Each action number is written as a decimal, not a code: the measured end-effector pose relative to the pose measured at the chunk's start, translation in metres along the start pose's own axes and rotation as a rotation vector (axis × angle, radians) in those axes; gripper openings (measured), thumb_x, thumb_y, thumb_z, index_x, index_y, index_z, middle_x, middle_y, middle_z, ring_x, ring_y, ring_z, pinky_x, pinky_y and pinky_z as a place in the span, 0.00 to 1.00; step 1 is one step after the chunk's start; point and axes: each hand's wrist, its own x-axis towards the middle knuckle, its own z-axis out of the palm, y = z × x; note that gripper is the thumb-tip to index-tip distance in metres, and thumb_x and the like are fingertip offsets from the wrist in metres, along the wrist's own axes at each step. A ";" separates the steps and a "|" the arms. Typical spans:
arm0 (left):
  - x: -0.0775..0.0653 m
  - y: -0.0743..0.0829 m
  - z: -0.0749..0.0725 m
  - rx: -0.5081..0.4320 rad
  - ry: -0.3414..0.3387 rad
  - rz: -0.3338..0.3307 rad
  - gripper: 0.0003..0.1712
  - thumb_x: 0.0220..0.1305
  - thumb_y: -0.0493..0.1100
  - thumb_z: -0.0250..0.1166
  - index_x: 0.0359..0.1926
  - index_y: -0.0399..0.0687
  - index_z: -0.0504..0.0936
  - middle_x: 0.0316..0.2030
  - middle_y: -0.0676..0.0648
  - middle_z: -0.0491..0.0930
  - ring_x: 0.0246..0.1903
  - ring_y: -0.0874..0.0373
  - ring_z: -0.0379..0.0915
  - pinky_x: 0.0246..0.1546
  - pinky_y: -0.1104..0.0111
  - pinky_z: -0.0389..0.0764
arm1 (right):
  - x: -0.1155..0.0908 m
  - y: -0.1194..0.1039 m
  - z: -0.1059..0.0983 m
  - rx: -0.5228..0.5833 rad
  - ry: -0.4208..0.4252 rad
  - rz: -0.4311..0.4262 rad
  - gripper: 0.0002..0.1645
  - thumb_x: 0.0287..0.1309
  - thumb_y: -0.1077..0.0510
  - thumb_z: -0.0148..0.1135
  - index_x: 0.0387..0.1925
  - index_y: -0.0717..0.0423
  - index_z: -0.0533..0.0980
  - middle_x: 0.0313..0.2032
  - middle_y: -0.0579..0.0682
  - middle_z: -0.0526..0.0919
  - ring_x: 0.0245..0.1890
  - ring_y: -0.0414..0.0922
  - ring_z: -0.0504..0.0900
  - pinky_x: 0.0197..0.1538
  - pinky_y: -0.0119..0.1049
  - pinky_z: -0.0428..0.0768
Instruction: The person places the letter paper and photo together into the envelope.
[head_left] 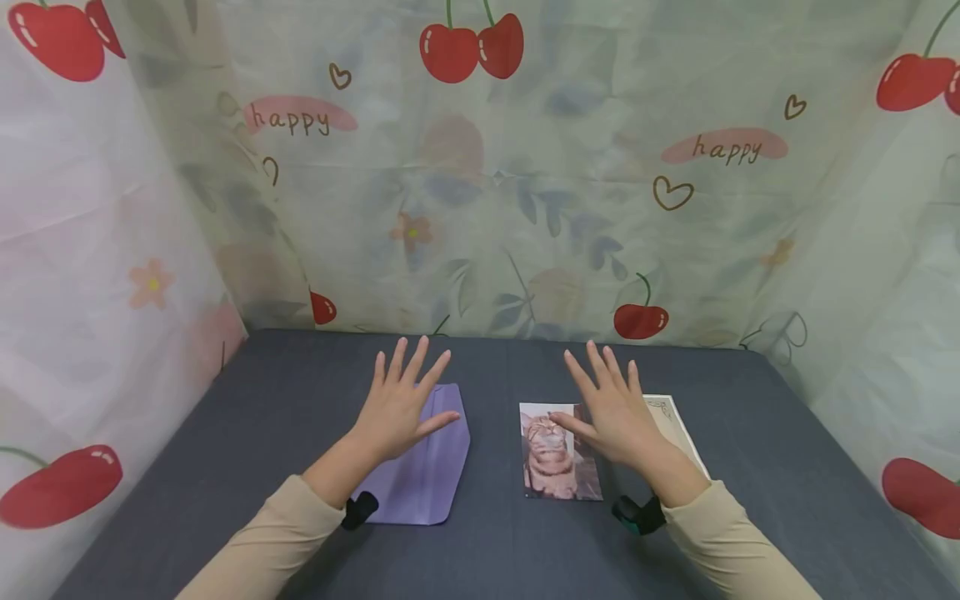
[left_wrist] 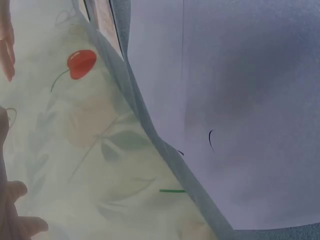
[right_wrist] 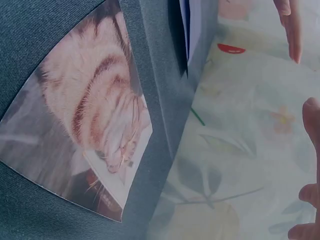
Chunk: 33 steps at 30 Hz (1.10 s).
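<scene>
My left hand [head_left: 401,410] is held above a purple envelope [head_left: 438,475], its fingers spread straight and nothing in its grasp. Over on the right, my right hand [head_left: 617,417] hovers with fingers spread too, between a cat photo [head_left: 551,467] and a cream card with a patterned corner [head_left: 667,417]. That hand and forearm hide part of the card and overlap the photo's edge. The left wrist view is filled by the envelope [left_wrist: 240,100] close up. In the right wrist view the photo [right_wrist: 95,95] shows a striped cat, with right-hand fingers [right_wrist: 311,192] at the edge.
A dark grey cloth covers the table [head_left: 495,550]. Behind it and at both sides hangs a pale curtain [head_left: 360,250] printed with cherries, flowers and the word "happy". Black wrist cameras [head_left: 360,510] sit under both wrists.
</scene>
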 end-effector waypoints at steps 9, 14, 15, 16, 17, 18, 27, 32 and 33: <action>-0.002 -0.001 -0.010 -0.027 0.022 0.035 0.44 0.60 0.68 0.54 0.71 0.55 0.53 0.72 0.39 0.50 0.71 0.36 0.41 0.65 0.39 0.52 | -0.002 -0.005 -0.005 0.054 0.044 -0.068 0.48 0.55 0.36 0.58 0.71 0.51 0.53 0.71 0.61 0.51 0.72 0.62 0.48 0.68 0.64 0.48; -0.005 -0.002 -0.015 -0.051 0.021 0.055 0.42 0.61 0.66 0.54 0.70 0.53 0.57 0.70 0.39 0.55 0.71 0.37 0.45 0.65 0.41 0.54 | -0.002 -0.012 -0.001 0.097 0.085 -0.129 0.44 0.56 0.39 0.59 0.68 0.54 0.58 0.69 0.63 0.58 0.69 0.62 0.56 0.67 0.61 0.55; -0.005 -0.002 -0.016 -0.056 0.017 0.057 0.41 0.61 0.66 0.54 0.70 0.53 0.58 0.70 0.39 0.55 0.70 0.37 0.46 0.65 0.41 0.55 | -0.002 -0.014 -0.001 0.107 0.086 -0.136 0.44 0.56 0.39 0.59 0.68 0.54 0.59 0.68 0.62 0.59 0.69 0.61 0.57 0.67 0.60 0.55; -0.006 -0.002 -0.018 -0.062 0.013 0.058 0.41 0.61 0.66 0.54 0.69 0.52 0.59 0.70 0.39 0.56 0.70 0.37 0.47 0.65 0.42 0.55 | -0.001 -0.016 0.000 0.119 0.084 -0.142 0.43 0.56 0.40 0.59 0.68 0.54 0.59 0.68 0.62 0.60 0.69 0.61 0.58 0.67 0.59 0.56; -0.007 -0.003 -0.019 -0.069 0.012 0.061 0.40 0.62 0.65 0.54 0.69 0.52 0.60 0.69 0.39 0.57 0.70 0.37 0.48 0.65 0.42 0.55 | -0.001 -0.018 0.000 0.131 0.079 -0.146 0.43 0.56 0.40 0.59 0.68 0.54 0.59 0.68 0.61 0.60 0.69 0.60 0.58 0.68 0.58 0.56; -0.008 -0.003 -0.019 -0.075 0.011 0.065 0.40 0.62 0.65 0.54 0.68 0.51 0.61 0.69 0.39 0.58 0.70 0.37 0.49 0.65 0.43 0.56 | -0.001 -0.020 0.001 0.143 0.072 -0.149 0.43 0.56 0.41 0.59 0.68 0.54 0.60 0.68 0.61 0.61 0.69 0.60 0.59 0.68 0.58 0.57; -0.019 -0.012 -0.019 -0.125 -0.054 0.122 0.34 0.62 0.61 0.57 0.64 0.50 0.68 0.66 0.39 0.64 0.68 0.39 0.55 0.64 0.44 0.59 | -0.001 -0.040 0.010 0.223 0.031 -0.181 0.38 0.58 0.42 0.59 0.66 0.54 0.63 0.65 0.57 0.66 0.64 0.56 0.67 0.61 0.53 0.69; -0.026 -0.017 -0.012 -0.167 -0.138 0.150 0.32 0.63 0.59 0.57 0.62 0.48 0.68 0.64 0.39 0.66 0.67 0.39 0.57 0.63 0.43 0.59 | 0.002 -0.052 0.017 0.236 0.039 -0.228 0.35 0.58 0.43 0.59 0.63 0.54 0.66 0.63 0.56 0.70 0.62 0.53 0.70 0.59 0.50 0.72; -0.027 -0.018 -0.011 -0.172 -0.148 0.155 0.31 0.63 0.58 0.57 0.62 0.48 0.69 0.64 0.39 0.67 0.66 0.39 0.58 0.63 0.43 0.60 | 0.003 -0.054 0.018 0.243 0.035 -0.236 0.35 0.58 0.43 0.59 0.63 0.54 0.66 0.62 0.55 0.70 0.62 0.53 0.71 0.59 0.49 0.72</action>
